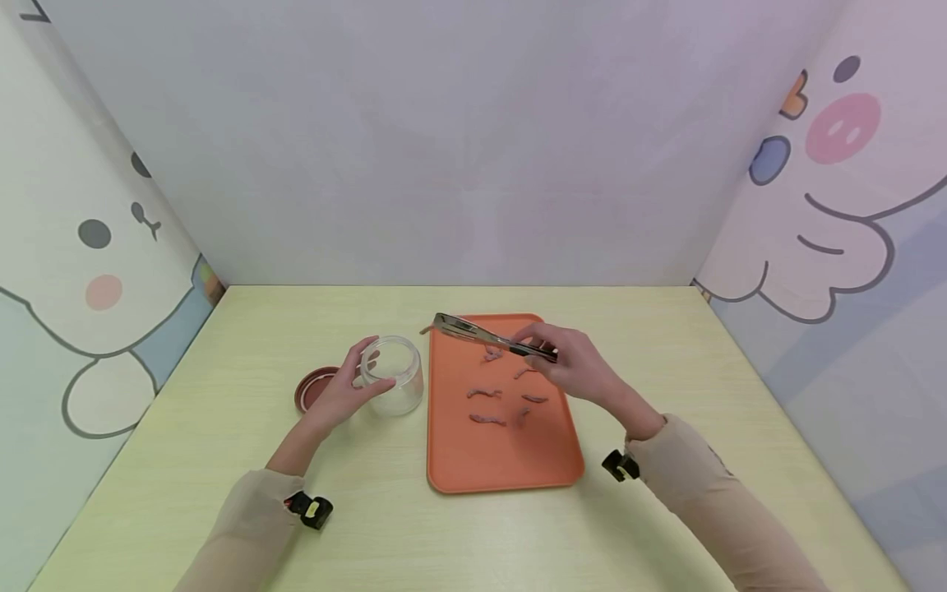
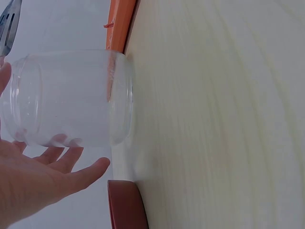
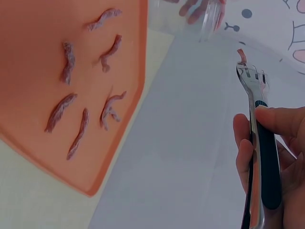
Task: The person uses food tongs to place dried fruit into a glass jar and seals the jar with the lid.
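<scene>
No writing or brand shows on anything here. Your right hand (image 1: 573, 362) pinches the dark-handled steel tongs (image 1: 488, 337) over the far end of the flat orange tray (image 1: 503, 469), their tips seemingly nipping a small pink strip (image 3: 242, 56), though the view is poor. Twisted pinkish strips (image 1: 484, 393) lie on the tray. Your left hand (image 1: 342, 395) cups the clear, smooth round jar (image 1: 395, 374), fingers loosely curved against its wall, just left of the tray; a reddish-brown lid (image 1: 314, 386) lies left of it.

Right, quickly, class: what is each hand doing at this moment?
Left hand: fingers curled round the clear glass jar, steadying it.
Right hand: gripping the metal tongs with dark handles, a small reddish strip at their tip.
</scene>
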Available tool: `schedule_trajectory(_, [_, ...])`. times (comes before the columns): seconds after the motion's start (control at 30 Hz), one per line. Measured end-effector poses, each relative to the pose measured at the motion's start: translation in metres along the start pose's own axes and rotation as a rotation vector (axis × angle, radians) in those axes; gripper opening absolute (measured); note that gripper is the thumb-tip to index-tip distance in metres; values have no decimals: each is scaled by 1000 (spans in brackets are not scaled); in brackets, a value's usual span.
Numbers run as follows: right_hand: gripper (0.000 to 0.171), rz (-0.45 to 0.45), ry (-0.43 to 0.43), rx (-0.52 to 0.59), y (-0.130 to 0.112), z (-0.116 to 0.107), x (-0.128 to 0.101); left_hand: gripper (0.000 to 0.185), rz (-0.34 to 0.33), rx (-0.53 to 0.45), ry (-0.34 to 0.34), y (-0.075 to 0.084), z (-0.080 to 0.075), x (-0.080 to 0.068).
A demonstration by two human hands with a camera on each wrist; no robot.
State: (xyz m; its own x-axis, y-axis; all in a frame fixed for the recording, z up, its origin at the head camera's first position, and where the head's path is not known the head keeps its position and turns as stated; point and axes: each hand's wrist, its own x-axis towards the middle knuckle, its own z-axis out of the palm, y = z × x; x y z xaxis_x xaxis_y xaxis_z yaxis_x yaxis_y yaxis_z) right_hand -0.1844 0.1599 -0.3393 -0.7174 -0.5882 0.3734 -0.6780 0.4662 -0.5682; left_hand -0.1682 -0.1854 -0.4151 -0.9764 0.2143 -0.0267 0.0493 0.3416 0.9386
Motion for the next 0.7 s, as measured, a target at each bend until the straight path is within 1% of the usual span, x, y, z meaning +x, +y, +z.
schedule_trajectory(0.23, [27,-55,-14,24,-4,20,6,77,-8,13,1,-1,0,1])
schedule_trajectory(0.53, [25,-56,-9,2,-8,39,14,76,1,5,-1,-2,0,0])
schedule_trajectory(0.63, [24,-52,-20,-9,-10,44,18,76,-8,5,-4,1,-1,-1])
schedule_trajectory(0.7, [24,-52,-28,-22,-11,47,20,76,-12,-5,-6,7,-1,-3])
